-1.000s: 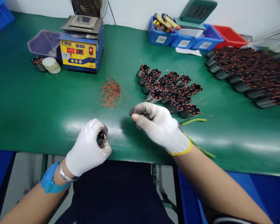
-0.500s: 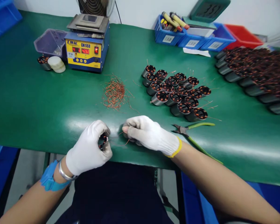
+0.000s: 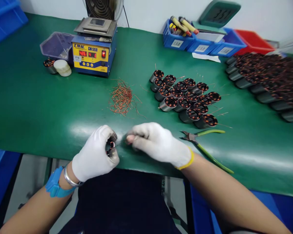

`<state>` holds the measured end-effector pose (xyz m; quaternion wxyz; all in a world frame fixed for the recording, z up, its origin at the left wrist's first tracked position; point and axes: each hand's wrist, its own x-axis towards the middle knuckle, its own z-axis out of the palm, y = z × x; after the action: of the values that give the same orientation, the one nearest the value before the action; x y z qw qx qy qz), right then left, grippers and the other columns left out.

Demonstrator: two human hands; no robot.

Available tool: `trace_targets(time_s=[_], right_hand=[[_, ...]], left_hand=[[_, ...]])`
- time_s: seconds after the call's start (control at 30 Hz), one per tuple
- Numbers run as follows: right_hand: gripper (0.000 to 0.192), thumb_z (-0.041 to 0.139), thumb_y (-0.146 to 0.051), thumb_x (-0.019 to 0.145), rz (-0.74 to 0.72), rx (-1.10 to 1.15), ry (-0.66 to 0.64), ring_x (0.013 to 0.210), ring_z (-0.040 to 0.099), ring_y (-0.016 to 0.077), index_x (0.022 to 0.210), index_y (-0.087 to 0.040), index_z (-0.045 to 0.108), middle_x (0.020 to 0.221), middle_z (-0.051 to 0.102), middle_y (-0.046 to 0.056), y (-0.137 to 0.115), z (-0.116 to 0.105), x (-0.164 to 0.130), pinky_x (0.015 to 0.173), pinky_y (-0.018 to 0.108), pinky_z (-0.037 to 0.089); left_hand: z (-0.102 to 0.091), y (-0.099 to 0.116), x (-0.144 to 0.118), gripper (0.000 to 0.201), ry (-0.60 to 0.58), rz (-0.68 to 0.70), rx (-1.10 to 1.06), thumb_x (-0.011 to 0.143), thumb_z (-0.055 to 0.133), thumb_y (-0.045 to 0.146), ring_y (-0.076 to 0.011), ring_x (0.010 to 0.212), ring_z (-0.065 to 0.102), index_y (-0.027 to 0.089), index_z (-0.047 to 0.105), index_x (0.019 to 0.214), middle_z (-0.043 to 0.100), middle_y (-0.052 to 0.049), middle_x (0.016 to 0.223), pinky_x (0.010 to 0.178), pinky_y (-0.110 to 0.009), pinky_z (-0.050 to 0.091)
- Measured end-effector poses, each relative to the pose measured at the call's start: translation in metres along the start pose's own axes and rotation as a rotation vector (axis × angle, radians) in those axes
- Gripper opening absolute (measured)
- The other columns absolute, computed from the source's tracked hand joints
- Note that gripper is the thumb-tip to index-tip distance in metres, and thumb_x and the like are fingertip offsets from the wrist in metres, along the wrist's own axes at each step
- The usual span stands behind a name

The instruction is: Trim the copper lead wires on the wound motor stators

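Observation:
My gloved left hand [image 3: 97, 154] is wrapped round a motor stator [image 3: 109, 148] with copper windings, just above the green table near its front edge. Most of the stator is covered by the glove. A short way to the right, my gloved right hand [image 3: 151, 141] has its thumb and fingers pinched together; its fingertips are smeared by motion, so whether a wire is between them is not visible. Diagonal cutting pliers [image 3: 191, 136] with green handles lie beyond my right wrist. Behind my hands sits a pile of copper wire offcuts [image 3: 122, 97].
Rows of wound stators [image 3: 184, 103] stand at the centre right, and a larger block of them [image 3: 266, 81] fills the far right. A blue and yellow CM558 unit [image 3: 91, 58] stands at the back left beside a purple bin [image 3: 55, 45]. Blue boxes [image 3: 177, 42] line the wall.
The copper wire that showed at my right fingertips is no longer visible there. My right hand has turned slightly and blurs at the fingertips. My left hand keeps its hold on the stator.

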<state>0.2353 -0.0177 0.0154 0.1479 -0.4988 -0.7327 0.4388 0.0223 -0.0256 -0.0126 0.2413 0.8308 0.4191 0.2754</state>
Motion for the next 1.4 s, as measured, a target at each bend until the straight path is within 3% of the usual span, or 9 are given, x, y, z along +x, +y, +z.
trace_targets(time_s=[0.1,0.17,0.23,0.37,0.5,0.77,1.07,1.23,1.4], right_hand=[[0.034,0.053,-0.046,0.088,-0.001,0.203,0.262,0.072,0.061,0.0169,0.101,-0.016,0.063,0.086,0.068,0.006,0.004,-0.02,-0.004,0.063,0.028,0.045],[0.058,0.07,-0.052,0.074,-0.049,0.097,0.336,0.091,0.062,0.0228,0.119,-0.017,0.059,0.109,0.066,0.01,-0.006,-0.023,-0.005,0.072,0.031,0.046],[0.07,0.079,-0.056,0.062,-0.033,-0.119,0.221,0.093,0.061,0.0255,0.119,-0.021,0.061,0.112,0.065,0.009,-0.019,-0.014,-0.004,0.07,0.031,0.043],[0.033,0.053,-0.049,0.091,0.086,-0.266,-0.082,0.061,0.049,0.0132,0.079,-0.021,0.066,0.07,0.061,0.001,-0.036,0.012,0.006,0.055,0.027,0.026],[0.035,0.047,-0.042,0.093,0.137,-0.114,-0.058,0.053,0.038,0.009,0.07,-0.019,0.06,0.06,0.049,-0.004,-0.028,0.022,0.012,0.051,0.026,0.022],[0.034,0.05,-0.037,0.09,0.166,0.146,0.001,0.051,0.045,0.0085,0.066,-0.017,0.06,0.056,0.052,-0.003,-0.016,0.02,0.003,0.049,0.022,0.03],[0.047,0.066,-0.06,0.078,0.162,0.579,-0.272,0.066,0.065,0.0162,0.096,-0.017,0.062,0.081,0.068,0.005,-0.001,-0.002,0.013,0.059,0.026,0.051],[0.036,0.073,-0.048,0.075,0.163,0.462,-0.477,0.056,0.056,0.0105,0.075,-0.014,0.064,0.063,0.064,0.001,-0.004,0.002,0.026,0.053,0.021,0.045],[0.032,0.066,-0.043,0.083,0.15,0.561,-0.418,0.054,0.057,0.0105,0.071,-0.014,0.061,0.06,0.062,0.001,-0.008,0.014,0.021,0.053,0.021,0.047]], left_hand=[[0.0,0.0,0.0,0.028,0.009,0.001,-0.002,0.062,0.052,0.005,-0.0169,0.072,0.048,0.018,0.047,0.085,0.05,-0.002,0.08,0.068,-0.031,0.043],[-0.001,0.001,0.0,0.027,0.006,-0.006,0.004,0.061,0.052,0.006,-0.0171,0.071,0.048,0.019,0.046,0.084,0.05,-0.002,0.08,0.067,-0.031,0.043],[-0.001,0.001,0.001,0.026,-0.009,-0.012,0.007,0.062,0.054,0.009,-0.0175,0.07,0.049,0.019,0.046,0.084,0.051,-0.002,0.08,0.065,-0.032,0.043],[-0.001,0.001,0.0,0.025,-0.008,-0.036,0.023,0.064,0.055,0.012,-0.0181,0.07,0.052,0.02,0.046,0.086,0.052,-0.003,0.08,0.064,-0.032,0.044],[0.0,0.0,-0.001,0.029,0.017,-0.036,0.012,0.065,0.055,0.01,-0.0181,0.072,0.054,0.019,0.048,0.091,0.055,-0.003,0.082,0.064,-0.032,0.045],[-0.002,0.002,0.001,0.022,0.014,0.071,0.036,0.064,0.053,0.008,-0.0182,0.072,0.051,0.019,0.049,0.081,0.053,-0.003,0.079,0.067,-0.033,0.045],[0.002,0.0,0.0,0.014,0.01,0.165,0.126,0.07,0.048,0.008,-0.0193,0.071,0.049,0.019,0.051,0.079,0.053,-0.006,0.078,0.064,-0.034,0.044],[0.001,-0.001,0.001,0.007,-0.014,0.203,0.121,0.079,0.048,0.015,-0.0204,0.071,0.05,0.018,0.054,0.081,0.054,-0.007,0.08,0.061,-0.034,0.044],[-0.002,0.003,0.0,0.007,-0.02,0.124,0.093,0.075,0.05,0.015,-0.0212,0.07,0.051,0.019,0.049,0.08,0.052,-0.005,0.077,0.063,-0.037,0.046]])
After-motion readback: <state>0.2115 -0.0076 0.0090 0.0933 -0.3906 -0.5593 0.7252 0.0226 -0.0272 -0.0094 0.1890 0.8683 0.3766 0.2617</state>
